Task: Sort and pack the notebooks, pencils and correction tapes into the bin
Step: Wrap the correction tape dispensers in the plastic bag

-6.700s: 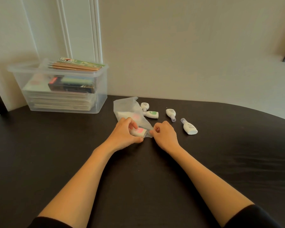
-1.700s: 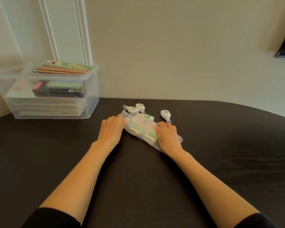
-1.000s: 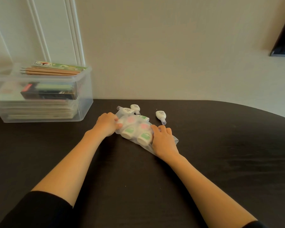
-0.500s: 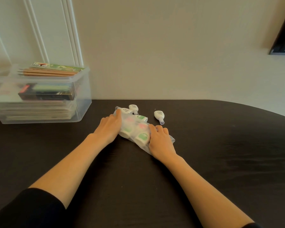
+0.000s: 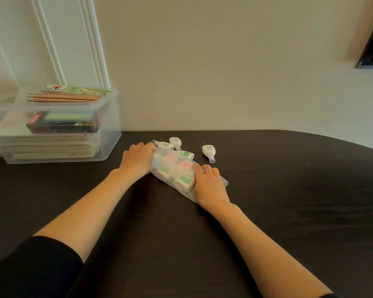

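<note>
Fingers (image 5: pixel 205 169) of the right hand (image 5: pixel 210 187) are lying nearly straight over the near end of the plastic bag (image 5: pixel 159 166), pressing it onto the table (image 5: pixel 289 211); the left hand (image 5: pixel 137 161) is covering the far end, and I cannot tell whether its fingers are pinching the film. Packed with correction tapes (image 5: pixel 184 179), the bag is stretching diagonally between both hands, far-left to near-right. One loose tape (image 5: pixel 208 151) is lying just beyond the right fingertips, two more tapes (image 5: pixel 175 141) beside the left, and the bin (image 5: pixel 110 130) is standing well off leftward, nearer the left hand
</note>
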Demonstrator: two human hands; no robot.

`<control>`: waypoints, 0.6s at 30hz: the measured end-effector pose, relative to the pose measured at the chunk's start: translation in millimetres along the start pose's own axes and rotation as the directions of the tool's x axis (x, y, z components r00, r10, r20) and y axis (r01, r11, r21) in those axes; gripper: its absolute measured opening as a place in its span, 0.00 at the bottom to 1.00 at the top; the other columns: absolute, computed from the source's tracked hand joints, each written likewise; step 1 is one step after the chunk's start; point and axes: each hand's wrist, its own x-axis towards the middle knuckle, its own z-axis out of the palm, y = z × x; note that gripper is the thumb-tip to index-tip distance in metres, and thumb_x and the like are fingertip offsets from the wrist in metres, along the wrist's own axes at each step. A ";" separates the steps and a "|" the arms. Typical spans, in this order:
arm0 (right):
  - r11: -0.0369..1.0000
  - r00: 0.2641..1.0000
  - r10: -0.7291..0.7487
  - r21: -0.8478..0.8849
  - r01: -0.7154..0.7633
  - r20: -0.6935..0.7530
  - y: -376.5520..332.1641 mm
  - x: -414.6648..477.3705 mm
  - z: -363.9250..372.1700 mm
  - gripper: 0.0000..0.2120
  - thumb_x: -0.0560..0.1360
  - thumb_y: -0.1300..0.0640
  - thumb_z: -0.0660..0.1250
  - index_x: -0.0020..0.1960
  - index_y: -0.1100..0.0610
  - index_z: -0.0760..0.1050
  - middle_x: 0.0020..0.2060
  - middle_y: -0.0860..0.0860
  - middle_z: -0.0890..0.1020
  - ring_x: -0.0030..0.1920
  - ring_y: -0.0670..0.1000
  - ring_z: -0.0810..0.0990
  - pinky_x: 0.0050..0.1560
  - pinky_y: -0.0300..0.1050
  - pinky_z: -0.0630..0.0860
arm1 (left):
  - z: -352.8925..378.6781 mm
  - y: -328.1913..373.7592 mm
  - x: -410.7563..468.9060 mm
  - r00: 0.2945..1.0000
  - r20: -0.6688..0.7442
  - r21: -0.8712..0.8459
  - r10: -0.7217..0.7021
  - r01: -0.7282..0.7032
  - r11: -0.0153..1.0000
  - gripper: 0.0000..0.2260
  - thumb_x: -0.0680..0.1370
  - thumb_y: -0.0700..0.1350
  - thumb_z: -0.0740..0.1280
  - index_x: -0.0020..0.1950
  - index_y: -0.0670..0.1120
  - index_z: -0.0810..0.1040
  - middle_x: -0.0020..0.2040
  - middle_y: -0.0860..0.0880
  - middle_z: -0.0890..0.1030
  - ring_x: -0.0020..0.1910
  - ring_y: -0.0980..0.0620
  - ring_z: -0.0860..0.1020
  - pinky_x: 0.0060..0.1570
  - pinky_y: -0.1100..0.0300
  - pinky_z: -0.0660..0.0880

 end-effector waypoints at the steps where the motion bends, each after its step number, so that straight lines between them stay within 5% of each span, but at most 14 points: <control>1: 1.000 1.000 0.000 0.001 0.000 0.000 0.2 0.5 0.0 0.24 0.77 0.62 0.56 0.72 0.58 0.55 0.65 0.57 0.65 0.61 0.55 0.64 0.58 0.44 0.64 | 0.8 -0.2 0.0 1.000 -0.029 0.034 0.004 -0.003 0.999 0.11 0.81 0.43 0.53 0.61 0.43 0.69 0.58 0.42 0.73 0.55 0.43 0.70 0.49 0.52 0.65; 5: 1.000 1.000 0.001 -0.007 -0.001 -0.004 0.1 1.2 0.7 0.23 0.78 0.61 0.56 0.71 0.58 0.55 0.65 0.57 0.65 0.61 0.55 0.64 0.59 0.44 0.64 | 8.1 -3.8 -3.3 0.999 0.012 -0.004 0.045 -0.045 0.999 0.16 0.81 0.50 0.52 0.64 0.43 0.66 0.57 0.42 0.73 0.55 0.42 0.72 0.46 0.53 0.65; 9: 1.000 1.000 -0.006 -0.002 0.006 -0.008 0.9 0.2 0.4 0.24 0.78 0.61 0.56 0.72 0.56 0.55 0.66 0.56 0.65 0.62 0.55 0.64 0.59 0.45 0.65 | 6.6 4.6 1.2 0.992 -0.034 -0.084 -0.122 0.119 0.989 0.15 0.81 0.48 0.52 0.66 0.44 0.66 0.60 0.41 0.71 0.58 0.41 0.71 0.53 0.49 0.67; 12: 1.000 1.000 -0.003 -0.004 0.003 -0.004 0.9 -1.5 1.0 0.25 0.77 0.62 0.56 0.73 0.56 0.53 0.66 0.56 0.64 0.62 0.55 0.64 0.59 0.44 0.65 | 5.4 3.4 4.2 0.976 0.125 -0.138 -0.181 0.198 0.970 0.18 0.80 0.50 0.54 0.66 0.43 0.66 0.62 0.41 0.70 0.60 0.41 0.70 0.59 0.49 0.68; 15: 1.000 1.000 0.022 -0.003 -0.022 -0.022 0.5 -2.1 1.4 0.25 0.78 0.62 0.56 0.73 0.57 0.52 0.67 0.56 0.61 0.64 0.55 0.62 0.60 0.44 0.64 | -0.9 -5.8 6.1 0.927 0.321 -0.401 -0.196 0.321 0.858 0.22 0.75 0.53 0.65 0.65 0.42 0.67 0.61 0.42 0.72 0.54 0.44 0.74 0.53 0.53 0.72; 18: 0.999 0.999 0.039 -0.010 -0.039 -0.032 -0.3 -2.8 1.7 0.24 0.79 0.60 0.54 0.73 0.56 0.52 0.68 0.56 0.61 0.66 0.55 0.60 0.61 0.46 0.63 | -2.8 -6.0 7.1 0.910 0.225 -0.498 -0.348 0.414 0.762 0.24 0.74 0.50 0.68 0.66 0.44 0.66 0.64 0.42 0.69 0.60 0.44 0.70 0.57 0.52 0.68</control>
